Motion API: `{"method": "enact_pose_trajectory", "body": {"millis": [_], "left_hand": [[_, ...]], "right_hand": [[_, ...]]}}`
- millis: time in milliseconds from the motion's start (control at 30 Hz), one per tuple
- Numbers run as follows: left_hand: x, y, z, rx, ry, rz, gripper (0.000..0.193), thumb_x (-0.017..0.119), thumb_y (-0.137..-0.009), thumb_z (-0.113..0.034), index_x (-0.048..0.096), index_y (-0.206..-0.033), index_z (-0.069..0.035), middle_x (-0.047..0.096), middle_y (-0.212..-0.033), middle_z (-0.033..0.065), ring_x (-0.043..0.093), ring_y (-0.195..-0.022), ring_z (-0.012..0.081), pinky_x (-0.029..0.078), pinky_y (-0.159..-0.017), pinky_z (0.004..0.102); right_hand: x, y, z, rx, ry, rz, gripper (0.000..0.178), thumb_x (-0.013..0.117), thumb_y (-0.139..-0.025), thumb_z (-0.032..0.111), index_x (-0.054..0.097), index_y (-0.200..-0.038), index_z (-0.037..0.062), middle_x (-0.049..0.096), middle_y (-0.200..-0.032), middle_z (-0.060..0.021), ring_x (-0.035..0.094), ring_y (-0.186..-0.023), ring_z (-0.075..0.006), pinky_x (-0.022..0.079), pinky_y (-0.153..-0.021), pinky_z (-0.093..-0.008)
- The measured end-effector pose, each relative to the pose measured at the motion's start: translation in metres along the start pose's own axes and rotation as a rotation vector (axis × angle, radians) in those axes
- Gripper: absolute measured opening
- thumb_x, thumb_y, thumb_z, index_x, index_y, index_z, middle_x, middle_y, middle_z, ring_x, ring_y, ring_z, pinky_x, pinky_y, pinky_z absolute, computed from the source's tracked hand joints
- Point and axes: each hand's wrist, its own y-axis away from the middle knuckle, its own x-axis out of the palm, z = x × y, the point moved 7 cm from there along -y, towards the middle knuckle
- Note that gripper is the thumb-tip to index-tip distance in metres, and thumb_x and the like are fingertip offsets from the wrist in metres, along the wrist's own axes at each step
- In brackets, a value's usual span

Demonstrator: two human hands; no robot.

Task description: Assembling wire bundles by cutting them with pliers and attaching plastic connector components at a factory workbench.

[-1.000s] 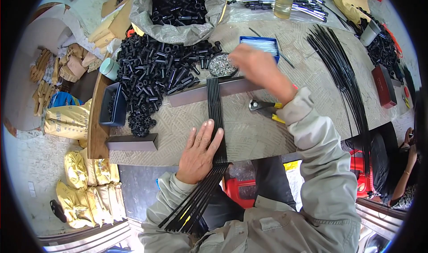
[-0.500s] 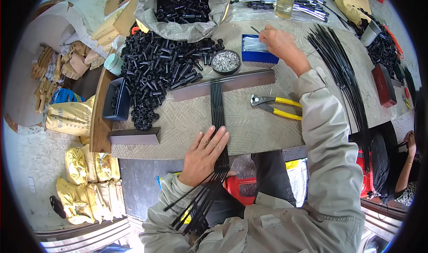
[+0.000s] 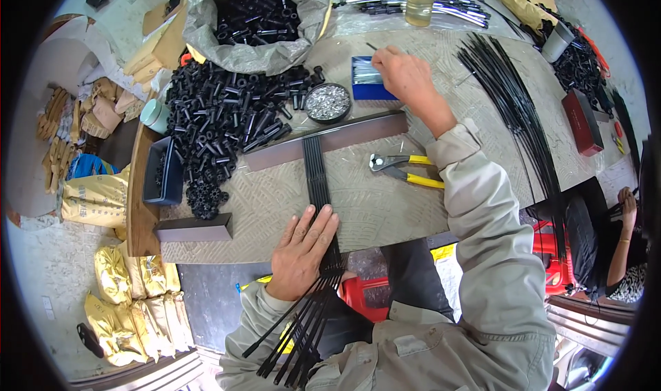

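My left hand [image 3: 303, 250] lies flat, fingers stretched, on a row of thin black rods [image 3: 316, 167] laid side by side. Their far ends meet a long metal angle bar [image 3: 358, 133]; their near ends fan out over the table edge toward my lap. My right hand [image 3: 406, 78] is closed over a blue box [image 3: 374, 91] of thin pale strips, pinching a slim dark stick [image 3: 372, 46] whose tip shows past the fingers. The rest of the stick is hidden. A round black dish [image 3: 328, 103] of small shiny metal pieces stands left of the box.
Yellow-handled pincers [image 3: 406, 171] lie right of the rods. Black plastic fittings [image 3: 220, 109] are heaped at the left, below a lined sack [image 3: 310, 29] of more. Long black rods [image 3: 513, 102] lie at the right, near a dark red box [image 3: 582, 122]. Another person's arm [image 3: 623, 239] shows far right.
The view has shifted, so the table appears farther left and slightly lower. My left hand stays flat on the rods; my right hand remains over the blue box with the stick.
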Motion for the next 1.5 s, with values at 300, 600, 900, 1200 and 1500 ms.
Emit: {"method": "enact_pose_trajectory", "body": {"millis": [300, 600, 900, 1200, 1500], "left_hand": [[0.005, -0.001, 0.001, 0.011, -0.032, 0.003, 0.085, 0.063, -0.063, -0.06, 0.045, -0.124, -0.004, 0.044, -0.129, 0.0132, 0.038, -0.122, 0.0318, 0.03, -0.1, 0.0434], [0.0, -0.004, 0.001, -0.032, 0.004, 0.01, 0.078, 0.058, -0.068, -0.058, 0.046, -0.124, -0.005, 0.044, -0.13, 0.0107, 0.04, -0.121, 0.0284, 0.031, -0.098, 0.0405], [0.005, 0.001, 0.005, -0.025, -0.008, 0.008, 0.077, 0.054, -0.071, -0.059, 0.046, -0.125, -0.005, 0.042, -0.132, 0.0106, 0.038, -0.123, 0.0287, 0.028, -0.1, 0.0402], [0.007, 0.002, 0.006, -0.009, -0.027, 0.009, 0.075, 0.052, -0.074, -0.057, 0.043, -0.127, -0.005, 0.039, -0.135, 0.0094, 0.036, -0.124, 0.0281, 0.027, -0.101, 0.04], [0.006, 0.002, 0.007, -0.02, 0.01, 0.017, 0.072, 0.051, -0.075, -0.056, 0.042, -0.128, -0.007, 0.038, -0.135, 0.0076, 0.035, -0.125, 0.027, 0.027, -0.101, 0.04]], "right_hand": [[-0.01, 0.001, -0.005, 0.142, -0.177, 0.024, 0.008, 0.061, -0.076, 0.019, 0.063, -0.079, 0.0118, 0.059, -0.08, -0.0049, 0.059, -0.071, -0.0281, 0.045, -0.06, -0.0376], [-0.011, 0.019, 0.06, -0.259, -0.493, 0.095, 0.011, 0.056, -0.077, 0.01, 0.063, -0.085, 0.0129, 0.059, -0.079, -0.0057, 0.059, -0.069, -0.0275, 0.045, -0.058, -0.0353], [0.003, 0.036, 0.09, -0.314, -0.266, 0.345, 0.018, 0.054, -0.075, 0.011, 0.067, -0.086, 0.0171, 0.056, -0.074, -0.0063, 0.059, -0.067, -0.0285, 0.045, -0.054, -0.0385], [0.002, 0.035, 0.088, -0.282, -0.243, 0.333, 0.017, 0.054, -0.075, 0.01, 0.067, -0.084, 0.0161, 0.057, -0.074, -0.0067, 0.058, -0.061, -0.0289, 0.044, -0.052, -0.0378], [0.002, 0.035, 0.094, -0.317, -0.246, 0.311, 0.016, 0.054, -0.075, 0.01, 0.067, -0.084, 0.0139, 0.056, -0.074, -0.0074, 0.058, -0.061, -0.0289, 0.045, -0.051, -0.037]]}}
